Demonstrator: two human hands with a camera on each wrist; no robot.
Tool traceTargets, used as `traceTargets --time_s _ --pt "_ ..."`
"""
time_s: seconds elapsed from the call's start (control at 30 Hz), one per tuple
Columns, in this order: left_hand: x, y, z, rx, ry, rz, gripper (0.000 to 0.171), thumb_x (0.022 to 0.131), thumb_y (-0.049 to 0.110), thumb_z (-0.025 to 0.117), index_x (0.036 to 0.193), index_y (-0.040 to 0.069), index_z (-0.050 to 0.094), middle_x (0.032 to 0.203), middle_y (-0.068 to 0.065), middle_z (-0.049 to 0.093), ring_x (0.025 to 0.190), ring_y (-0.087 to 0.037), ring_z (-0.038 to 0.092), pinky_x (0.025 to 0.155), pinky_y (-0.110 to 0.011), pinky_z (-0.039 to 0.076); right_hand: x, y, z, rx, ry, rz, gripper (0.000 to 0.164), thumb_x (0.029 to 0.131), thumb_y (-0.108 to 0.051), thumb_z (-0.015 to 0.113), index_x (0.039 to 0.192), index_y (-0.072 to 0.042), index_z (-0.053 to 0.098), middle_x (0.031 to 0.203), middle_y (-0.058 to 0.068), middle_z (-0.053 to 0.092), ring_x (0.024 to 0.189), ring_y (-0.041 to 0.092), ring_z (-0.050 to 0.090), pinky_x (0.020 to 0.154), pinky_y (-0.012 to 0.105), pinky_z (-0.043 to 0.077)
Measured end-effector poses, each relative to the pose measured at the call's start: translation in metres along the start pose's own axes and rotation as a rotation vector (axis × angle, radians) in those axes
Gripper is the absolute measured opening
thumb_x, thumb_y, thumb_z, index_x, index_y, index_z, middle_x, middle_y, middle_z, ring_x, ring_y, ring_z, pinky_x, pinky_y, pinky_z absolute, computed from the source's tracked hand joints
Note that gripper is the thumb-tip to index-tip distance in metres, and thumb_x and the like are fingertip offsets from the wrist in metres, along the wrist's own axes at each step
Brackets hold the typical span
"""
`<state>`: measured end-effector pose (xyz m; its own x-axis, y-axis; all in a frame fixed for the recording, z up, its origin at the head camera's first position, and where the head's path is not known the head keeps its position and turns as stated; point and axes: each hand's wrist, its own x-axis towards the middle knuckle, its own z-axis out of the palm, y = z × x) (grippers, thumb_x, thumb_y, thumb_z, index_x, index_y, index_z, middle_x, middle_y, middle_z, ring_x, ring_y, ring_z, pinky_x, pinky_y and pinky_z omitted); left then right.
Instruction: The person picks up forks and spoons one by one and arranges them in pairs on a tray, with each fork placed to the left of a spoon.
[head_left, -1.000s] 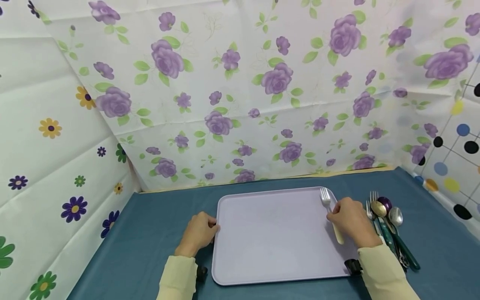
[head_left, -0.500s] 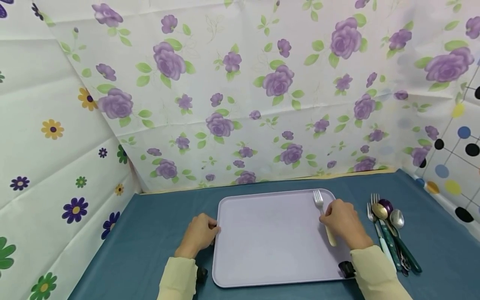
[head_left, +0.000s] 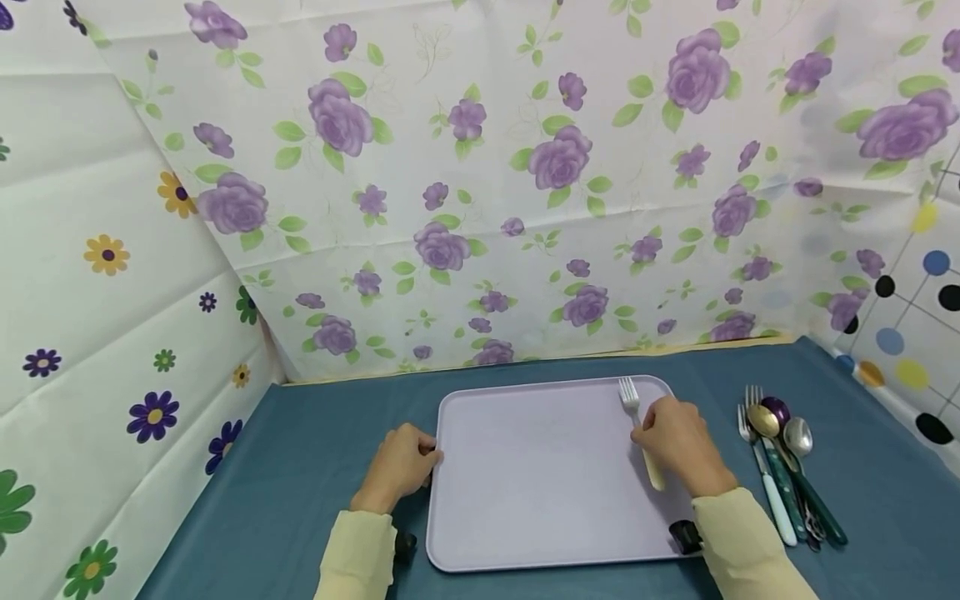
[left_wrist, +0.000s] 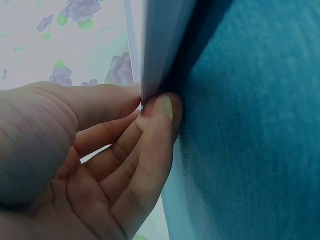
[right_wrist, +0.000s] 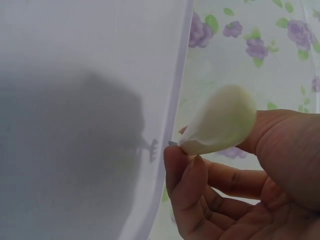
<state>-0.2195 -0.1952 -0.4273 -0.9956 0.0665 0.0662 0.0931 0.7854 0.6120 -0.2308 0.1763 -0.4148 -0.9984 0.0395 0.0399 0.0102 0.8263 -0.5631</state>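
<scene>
A pale lilac rectangular tray [head_left: 540, 483] lies on the teal cloth. My left hand [head_left: 397, 471] pinches its left edge, thumb above and fingers underneath, as the left wrist view makes plain. Over the tray's right part, my right hand [head_left: 681, 446] holds a fork [head_left: 630, 395] at its middle, between thumb and fingers. The fork's tines point away from me, and its cream handle [right_wrist: 222, 120] sticks out toward the right wrist camera. In that view the fork's shadow falls on the tray, and its tines are hidden behind the fingers.
Right of the tray lies a bunch of cutlery: a fork with a pale handle [head_left: 780, 508], a gold spoon [head_left: 763, 421], a purple spoon [head_left: 777, 409], a silver spoon [head_left: 798, 435] and others. Flower-patterned sheets [head_left: 487, 167] wall in the cloth-covered table [head_left: 322, 500].
My right hand has moved left with the fork, further in over the tray. The left hand keeps its hold on the tray's edge.
</scene>
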Motion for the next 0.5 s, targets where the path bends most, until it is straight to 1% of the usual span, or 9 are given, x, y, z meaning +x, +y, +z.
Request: traceTargets --time_s 0.17,0.3,0.4,0.5 --pt "0.001 0.000 0.001 0.003 -0.002 0.004 0.020 0.089 0.006 0.066 0.069 0.007 0.071 0.055 -0.001 0.057 0.047 -0.012 0.052 0.046 -0.028 0.044 0.002 -0.007 0.004 0.007 -0.004 -0.004 0.017 0.081 -0.011 0.069 0.067 -0.004 0.063 0.061 0.007 0.055 0.054 0.018 0.051 0.045 0.028 0.043" --pt "0.001 -0.001 0.001 0.002 0.002 0.008 0.021 0.088 0.006 0.066 0.068 0.007 0.070 0.054 -0.001 0.057 0.047 -0.012 0.052 0.046 -0.028 0.044 0.004 -0.010 0.008 0.001 0.007 -0.031 0.019 0.081 -0.011 0.069 0.064 -0.005 0.062 0.059 0.005 0.054 0.052 0.017 0.049 0.045 0.028 0.041" --pt "0.001 -0.001 0.001 0.001 0.004 0.015 0.020 0.088 0.006 0.066 0.069 0.007 0.071 0.054 -0.001 0.056 0.047 -0.012 0.052 0.045 -0.028 0.044 0.004 -0.012 0.010 0.002 0.015 -0.044 0.018 0.080 -0.010 0.069 0.064 -0.005 0.063 0.058 0.004 0.054 0.052 0.016 0.049 0.044 0.027 0.041" --pt "0.000 -0.002 0.000 -0.002 0.005 0.023 0.019 0.088 0.006 0.066 0.069 0.007 0.071 0.054 -0.001 0.056 0.047 -0.012 0.051 0.045 -0.028 0.044 0.004 -0.013 0.011 0.008 0.011 -0.040 0.016 0.081 -0.010 0.069 0.066 -0.004 0.064 0.060 0.005 0.055 0.053 0.016 0.050 0.045 0.028 0.043"
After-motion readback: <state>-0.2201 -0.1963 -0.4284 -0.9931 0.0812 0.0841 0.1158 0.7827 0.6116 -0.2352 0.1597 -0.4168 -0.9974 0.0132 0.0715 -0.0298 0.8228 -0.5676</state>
